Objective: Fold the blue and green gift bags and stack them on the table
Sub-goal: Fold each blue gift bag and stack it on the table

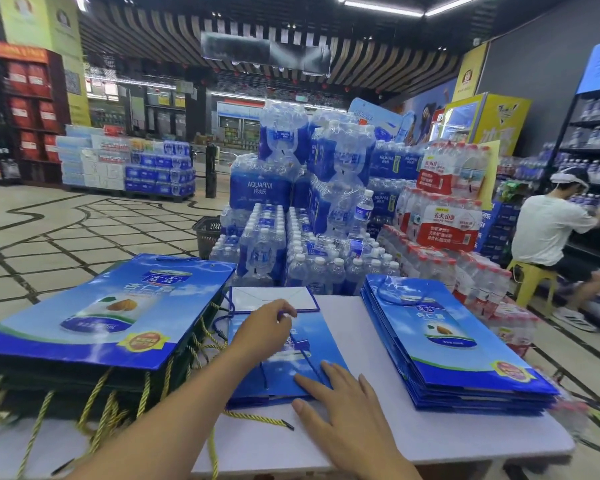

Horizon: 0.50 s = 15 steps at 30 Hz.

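— Behind the table?
— A big heap of shrink-wrapped water bottle packs (291, 188), mostly with blue labels, red labels at right. Further right, a seated person (551, 233) on a yellow stool (530, 275), turned to shelves cut off by the picture edge.

— And on the white table (378, 441)?
— At left, a thick pile: one blue gift bag (94, 313) flat on top, dark green gift bags (66, 382) under it. Only edges and yellow cord handles visible there, so impossible to count. At right, a neat stack of folded blue bags (458, 344), number also hard to tell.

— The bag in work?
— A middle blue bag (281, 375), lying flat between both piles, with a white flap (271, 297) opened at its far end. Print mostly covered by the hands.

— Hands?
— Left hand (264, 327) on the far part of this bag, fingers curled together, seemingly pinching the blue cord handle (300, 342); fingertips partly hidden. Right hand (336, 407) pressing flat on the near corner, fingers straight and spread apart.

— Smallest?
— A loose yellow cord (257, 418) on the table, just beside the bag's near edge.
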Available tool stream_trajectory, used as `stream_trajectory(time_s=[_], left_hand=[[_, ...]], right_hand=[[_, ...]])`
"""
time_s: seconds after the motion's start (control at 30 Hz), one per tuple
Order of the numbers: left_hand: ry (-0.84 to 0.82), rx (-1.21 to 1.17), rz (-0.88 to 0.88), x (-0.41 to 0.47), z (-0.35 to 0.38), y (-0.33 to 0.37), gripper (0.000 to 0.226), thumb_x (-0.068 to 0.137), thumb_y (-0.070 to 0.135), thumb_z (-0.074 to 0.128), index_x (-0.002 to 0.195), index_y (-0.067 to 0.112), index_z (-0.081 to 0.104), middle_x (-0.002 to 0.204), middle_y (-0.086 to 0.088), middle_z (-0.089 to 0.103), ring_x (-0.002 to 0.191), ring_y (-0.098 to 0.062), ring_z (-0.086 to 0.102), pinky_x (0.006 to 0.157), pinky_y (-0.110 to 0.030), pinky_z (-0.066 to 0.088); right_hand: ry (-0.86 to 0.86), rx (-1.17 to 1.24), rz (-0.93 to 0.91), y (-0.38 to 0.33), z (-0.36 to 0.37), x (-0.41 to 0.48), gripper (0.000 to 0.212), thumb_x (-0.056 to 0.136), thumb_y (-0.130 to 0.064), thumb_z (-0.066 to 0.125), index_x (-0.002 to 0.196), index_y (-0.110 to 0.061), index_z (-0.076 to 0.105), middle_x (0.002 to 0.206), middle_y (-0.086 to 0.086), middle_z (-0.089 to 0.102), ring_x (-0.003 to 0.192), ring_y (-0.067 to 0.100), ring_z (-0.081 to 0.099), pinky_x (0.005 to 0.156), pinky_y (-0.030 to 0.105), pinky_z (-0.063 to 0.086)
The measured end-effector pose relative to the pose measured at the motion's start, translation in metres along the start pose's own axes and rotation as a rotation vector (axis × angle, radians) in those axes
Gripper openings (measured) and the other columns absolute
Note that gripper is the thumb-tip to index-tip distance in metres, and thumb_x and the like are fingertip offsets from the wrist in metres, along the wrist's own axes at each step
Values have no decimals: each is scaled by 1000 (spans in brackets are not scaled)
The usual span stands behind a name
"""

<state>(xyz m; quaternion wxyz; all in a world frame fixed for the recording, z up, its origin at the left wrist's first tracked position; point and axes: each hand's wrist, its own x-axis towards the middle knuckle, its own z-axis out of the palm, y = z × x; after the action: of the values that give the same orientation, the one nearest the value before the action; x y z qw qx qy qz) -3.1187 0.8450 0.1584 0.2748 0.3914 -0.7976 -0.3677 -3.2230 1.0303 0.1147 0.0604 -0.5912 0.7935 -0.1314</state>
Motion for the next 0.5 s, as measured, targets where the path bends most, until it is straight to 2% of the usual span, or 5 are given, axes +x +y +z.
stream_trajectory(time_s=[0.13, 0.23, 0.33, 0.43, 0.5], left_hand=[[-70, 505, 123, -21, 5, -8, 28, 104, 29, 44, 128, 36, 56, 130, 0, 54, 109, -23, 59, 83, -35, 49], [-130, 691, 154, -36, 12, -17, 40, 105, 45, 39, 143, 38, 48, 147, -2, 47, 137, -26, 42, 109, -45, 40], [-232, 698, 146, -45, 18, -31, 48, 106, 51, 26, 152, 43, 36, 161, -1, 35, 150, -24, 28, 120, -53, 24], [-241, 689, 172, -51, 21, -35, 48, 108, 50, 22, 154, 43, 32, 162, 0, 35, 152, -24, 26, 122, -54, 20], [-227, 680, 190, -56, 24, -34, 48, 108, 48, 22, 155, 43, 32, 161, 1, 35, 152, -23, 25, 122, -53, 19]], right_hand=[[154, -1, 8, -2, 0, -4, 81, 78, -88, -3, 137, -63, 46, 152, -21, 37, 147, -2, 21, 124, 42, -2], [274, 2, -4, 1, 5, -2, 65, 90, -80, 12, 116, -53, 64, 117, -25, 50, 124, -4, 42, 122, 38, 9], [373, 42, -6, 7, 9, 1, 55, 94, -72, 25, 96, -41, 71, 98, -21, 51, 101, 0, 49, 106, 35, 32], [400, 92, 18, 4, -5, 6, 48, 97, -67, 30, 106, -40, 68, 108, -23, 50, 108, 5, 50, 92, 31, 34], [302, 69, 67, 2, -13, 13, 46, 102, -63, 32, 132, -41, 57, 131, -20, 49, 129, 10, 44, 100, 32, 36]])
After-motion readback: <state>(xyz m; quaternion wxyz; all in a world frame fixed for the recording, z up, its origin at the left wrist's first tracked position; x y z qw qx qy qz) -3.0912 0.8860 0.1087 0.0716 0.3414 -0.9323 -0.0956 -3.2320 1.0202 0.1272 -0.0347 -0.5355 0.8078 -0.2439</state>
